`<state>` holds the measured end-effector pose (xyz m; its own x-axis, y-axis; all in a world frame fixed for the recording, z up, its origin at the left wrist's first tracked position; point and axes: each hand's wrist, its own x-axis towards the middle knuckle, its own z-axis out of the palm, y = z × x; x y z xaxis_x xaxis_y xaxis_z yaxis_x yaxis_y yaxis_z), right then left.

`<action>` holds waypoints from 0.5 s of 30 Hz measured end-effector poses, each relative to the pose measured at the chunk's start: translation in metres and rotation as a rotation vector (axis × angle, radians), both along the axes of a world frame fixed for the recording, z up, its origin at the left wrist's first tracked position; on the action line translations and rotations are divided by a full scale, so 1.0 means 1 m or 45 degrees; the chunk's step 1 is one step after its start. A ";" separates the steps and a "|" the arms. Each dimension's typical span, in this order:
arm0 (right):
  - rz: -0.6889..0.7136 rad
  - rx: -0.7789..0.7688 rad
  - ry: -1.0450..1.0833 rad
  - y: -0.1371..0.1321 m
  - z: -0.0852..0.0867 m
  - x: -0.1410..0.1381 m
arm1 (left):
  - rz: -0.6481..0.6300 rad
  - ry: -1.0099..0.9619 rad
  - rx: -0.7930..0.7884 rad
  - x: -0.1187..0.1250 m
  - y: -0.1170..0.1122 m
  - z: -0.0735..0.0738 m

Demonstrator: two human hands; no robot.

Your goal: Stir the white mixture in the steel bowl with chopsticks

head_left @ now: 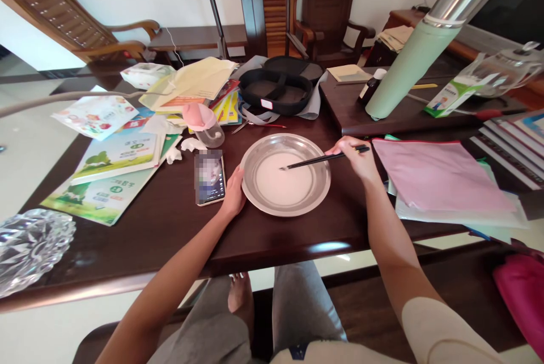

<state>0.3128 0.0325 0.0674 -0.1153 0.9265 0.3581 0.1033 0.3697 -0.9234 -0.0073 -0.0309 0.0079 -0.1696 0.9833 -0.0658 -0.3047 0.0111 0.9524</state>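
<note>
A round metal dish (317,191) holding white liquid sits on the dark wooden table (170,222) in front of me. My right hand (355,157) is closed on dark chopsticks (318,160), whose tips dip into the white liquid near the dish's middle. My left hand (233,191) rests against the dish's left rim, fingers curved along it. A phone (209,177) with a lit screen lies just left of that hand.
Children's books (114,174) and papers cover the table's left side, with a pink-lidded cup (204,125) behind the phone. A black case (278,89) lies behind the dish. A pale green flask (419,49), pink folder (437,174) and books are at right. A glass bowl (29,248) sits at front left.
</note>
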 end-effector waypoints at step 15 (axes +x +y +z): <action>-0.041 -0.009 0.083 0.001 -0.001 0.002 | 0.002 -0.005 -0.010 -0.001 0.000 -0.002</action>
